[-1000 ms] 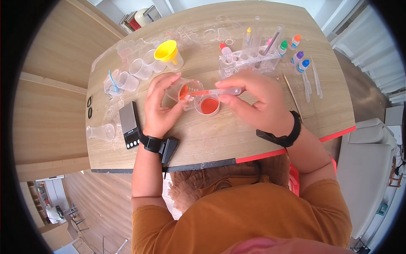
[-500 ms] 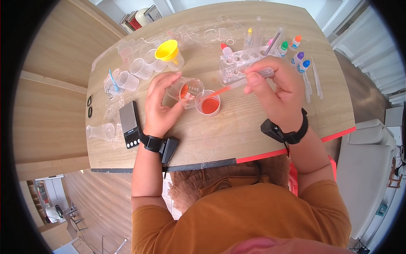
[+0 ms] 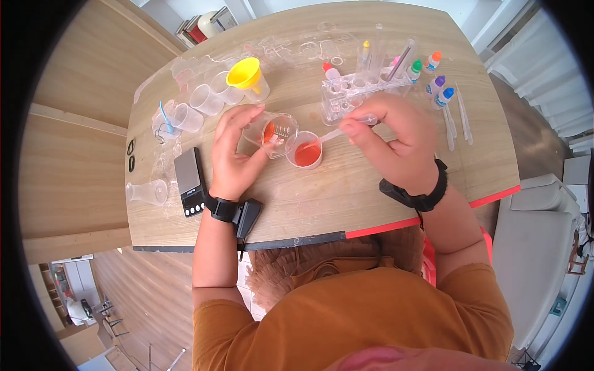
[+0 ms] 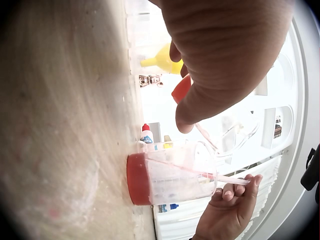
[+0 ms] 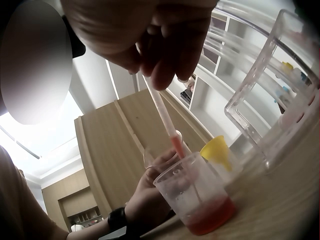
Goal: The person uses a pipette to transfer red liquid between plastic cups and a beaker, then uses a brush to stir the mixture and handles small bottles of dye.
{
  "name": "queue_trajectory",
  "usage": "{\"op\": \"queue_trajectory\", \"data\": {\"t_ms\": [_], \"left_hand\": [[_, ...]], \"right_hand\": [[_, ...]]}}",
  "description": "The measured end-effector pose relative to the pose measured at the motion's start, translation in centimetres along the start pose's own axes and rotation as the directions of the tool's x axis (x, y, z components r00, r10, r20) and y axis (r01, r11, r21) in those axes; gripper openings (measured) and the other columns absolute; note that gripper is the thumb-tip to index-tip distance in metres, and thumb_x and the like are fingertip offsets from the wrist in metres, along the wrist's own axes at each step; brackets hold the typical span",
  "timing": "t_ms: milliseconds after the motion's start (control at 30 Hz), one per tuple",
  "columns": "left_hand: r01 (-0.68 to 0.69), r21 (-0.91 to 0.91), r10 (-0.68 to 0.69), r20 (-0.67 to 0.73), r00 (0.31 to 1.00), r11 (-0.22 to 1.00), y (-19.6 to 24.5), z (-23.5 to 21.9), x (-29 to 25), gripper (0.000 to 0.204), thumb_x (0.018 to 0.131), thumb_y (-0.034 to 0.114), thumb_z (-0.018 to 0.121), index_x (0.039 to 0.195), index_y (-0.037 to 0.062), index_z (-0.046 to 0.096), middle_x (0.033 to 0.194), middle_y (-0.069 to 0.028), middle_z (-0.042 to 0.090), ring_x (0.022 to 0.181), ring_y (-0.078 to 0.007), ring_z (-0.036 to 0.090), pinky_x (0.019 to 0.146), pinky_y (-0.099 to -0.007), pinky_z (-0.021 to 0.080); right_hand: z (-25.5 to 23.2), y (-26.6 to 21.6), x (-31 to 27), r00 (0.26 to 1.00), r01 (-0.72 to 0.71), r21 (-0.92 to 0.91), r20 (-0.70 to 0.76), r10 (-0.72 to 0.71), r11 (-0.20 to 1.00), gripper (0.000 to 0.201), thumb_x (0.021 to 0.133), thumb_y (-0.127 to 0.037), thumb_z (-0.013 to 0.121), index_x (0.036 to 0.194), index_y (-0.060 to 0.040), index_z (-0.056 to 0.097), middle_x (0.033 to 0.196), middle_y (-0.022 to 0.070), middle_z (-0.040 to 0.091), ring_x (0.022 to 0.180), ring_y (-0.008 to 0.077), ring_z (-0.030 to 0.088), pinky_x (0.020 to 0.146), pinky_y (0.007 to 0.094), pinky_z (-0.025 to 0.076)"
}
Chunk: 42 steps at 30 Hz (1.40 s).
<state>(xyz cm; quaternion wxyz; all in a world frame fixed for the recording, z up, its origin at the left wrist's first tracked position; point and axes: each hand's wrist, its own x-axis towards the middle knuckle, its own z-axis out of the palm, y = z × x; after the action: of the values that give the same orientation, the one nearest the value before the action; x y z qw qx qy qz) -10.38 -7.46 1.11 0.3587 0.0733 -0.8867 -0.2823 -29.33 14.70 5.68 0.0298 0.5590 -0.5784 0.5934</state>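
My left hand [image 3: 238, 151] holds a clear graduated beaker [image 3: 281, 131] tilted, with a little red-orange liquid inside. Right beside it, a small clear plastic cup [image 3: 305, 162] stands on the table; red liquid fills its bottom, as the left wrist view shows on the cup [image 4: 182, 172]. Between thumb and fingertips, my right hand [image 3: 396, 145] pinches a plastic dropper [image 3: 334, 133]. The dropper [image 5: 162, 110] slants down into the cup [image 5: 192, 185], its thin tip at the liquid and some red in its lower stem.
A clear test tube rack [image 3: 337, 108] stands beyond my right hand, near several dropper bottles [image 3: 444, 97]. Behind my left hand are a yellow funnel [image 3: 244, 74] in a cup and more clear cups [image 3: 204, 101]. A black scale [image 3: 190, 179] and a conical flask [image 3: 148, 193] lie left.
My right hand has taken the dropper out of the tilted beaker, moved right, then lowered its tip into the cup. My left hand has stayed put with the beaker.
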Motion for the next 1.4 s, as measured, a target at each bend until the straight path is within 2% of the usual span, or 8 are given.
{"op": "queue_trajectory", "data": {"t_ms": [333, 433, 500, 667, 733, 800, 1000, 1400], "left_hand": [[-0.013, -0.005, 0.013, 0.013, 1.000, 1.000, 0.1, -0.1, 0.1, 0.060, 0.075, 0.001, 0.089, 0.132, 0.0057, 0.069, 0.132, -0.0122, 0.069, 0.118, -0.0273, 0.065, 0.094, -0.0374, 0.054], [-0.011, -0.002, 0.011, 0.011, 1.000, 1.000, 0.1, -0.1, 0.1, 0.061, 0.075, 0.000, 0.089, 0.132, 0.0056, 0.068, 0.132, -0.0122, 0.069, 0.118, -0.0274, 0.065, 0.094, -0.0372, 0.054], [-0.003, -0.006, 0.003, 0.013, 1.000, 1.000, -0.1, -0.1, 0.0, 0.061, 0.075, 0.003, 0.089, 0.133, 0.0059, 0.068, 0.132, -0.0122, 0.069, 0.118, -0.0268, 0.065, 0.097, -0.0369, 0.053], [0.005, -0.009, -0.005, 0.015, 1.000, 1.000, -0.1, -0.1, -0.1, 0.062, 0.076, 0.005, 0.089, 0.134, 0.0060, 0.068, 0.133, -0.0123, 0.069, 0.118, -0.0264, 0.065, 0.101, -0.0369, 0.052], [-0.038, -0.008, 0.038, 0.007, 0.999, 0.999, -0.1, 0.0, 0.0, 0.062, 0.075, 0.000, 0.089, 0.133, 0.0055, 0.068, 0.132, -0.0127, 0.069, 0.118, -0.0278, 0.065, 0.094, -0.0370, 0.053], [-0.030, -0.009, 0.030, 0.009, 1.000, 0.999, 0.1, -0.1, 0.1, 0.062, 0.075, 0.000, 0.089, 0.133, 0.0056, 0.069, 0.132, -0.0131, 0.069, 0.119, -0.0281, 0.065, 0.094, -0.0372, 0.053], [-0.021, -0.006, 0.021, 0.003, 1.000, 1.000, 0.1, -0.1, -0.1, 0.062, 0.075, 0.001, 0.089, 0.134, 0.0066, 0.069, 0.133, -0.0137, 0.068, 0.119, -0.0279, 0.065, 0.098, -0.0374, 0.053], [-0.063, 0.026, 0.063, 0.000, 0.998, 0.998, 0.2, -0.1, 0.0, 0.062, 0.077, 0.003, 0.090, 0.135, 0.0083, 0.069, 0.134, -0.0134, 0.069, 0.119, -0.0278, 0.065, 0.097, -0.0382, 0.054]], "right_hand": [[0.1, 0.1, -0.3, 0.998, -0.059, -0.024, 0.020, 0.059, 0.998, 0.016, 0.093, -0.014, 0.084, 0.092, -0.0053, 0.071, 0.082, 0.0068, 0.073, 0.067, 0.0186, 0.069, 0.062, 0.0295, 0.053], [-0.3, -0.2, 0.0, 0.999, 0.019, -0.050, 0.034, -0.017, 0.999, 0.013, 0.092, -0.012, 0.084, 0.093, -0.0057, 0.072, 0.083, 0.0064, 0.073, 0.069, 0.0173, 0.069, 0.063, 0.0293, 0.053], [-0.5, -0.2, 0.1, 0.999, 0.040, 0.044, -0.004, -0.040, 0.998, 0.011, 0.091, -0.009, 0.083, 0.096, -0.0059, 0.074, 0.084, 0.0062, 0.075, 0.071, 0.0159, 0.070, 0.064, 0.0291, 0.053], [-1.0, -0.4, -0.4, 0.996, 0.045, 0.107, -0.078, -0.036, 0.993, 0.013, 0.090, -0.007, 0.083, 0.101, -0.0058, 0.076, 0.086, 0.0067, 0.075, 0.074, 0.0158, 0.072, 0.066, 0.0295, 0.055], [-0.7, -0.5, -0.3, 0.996, 0.036, 0.142, -0.082, -0.024, 0.989, 0.016, 0.089, -0.008, 0.084, 0.103, -0.0057, 0.076, 0.087, 0.0075, 0.076, 0.075, 0.0163, 0.073, 0.067, 0.0297, 0.055], [-0.2, -0.5, 0.0, 0.994, 0.112, 0.001, 0.020, -0.112, 0.994, 0.021, 0.089, -0.010, 0.085, 0.108, -0.0066, 0.077, 0.089, 0.0081, 0.076, 0.078, 0.0183, 0.074, 0.069, 0.0299, 0.055], [0.7, -0.1, -0.2, 0.977, 0.062, -0.033, 0.207, -0.054, 0.998, 0.021, 0.094, -0.013, 0.080, 0.114, -0.0079, 0.077, 0.096, 0.0070, 0.076, 0.081, 0.0229, 0.073, 0.070, 0.0333, 0.056], [1.0, 0.4, -0.9, 0.973, 0.068, -0.009, 0.221, -0.065, 0.998, 0.018, 0.093, -0.003, 0.075, 0.111, -0.0054, 0.078, 0.097, 0.0079, 0.074, 0.079, 0.0251, 0.072, 0.068, 0.0350, 0.057]]}}
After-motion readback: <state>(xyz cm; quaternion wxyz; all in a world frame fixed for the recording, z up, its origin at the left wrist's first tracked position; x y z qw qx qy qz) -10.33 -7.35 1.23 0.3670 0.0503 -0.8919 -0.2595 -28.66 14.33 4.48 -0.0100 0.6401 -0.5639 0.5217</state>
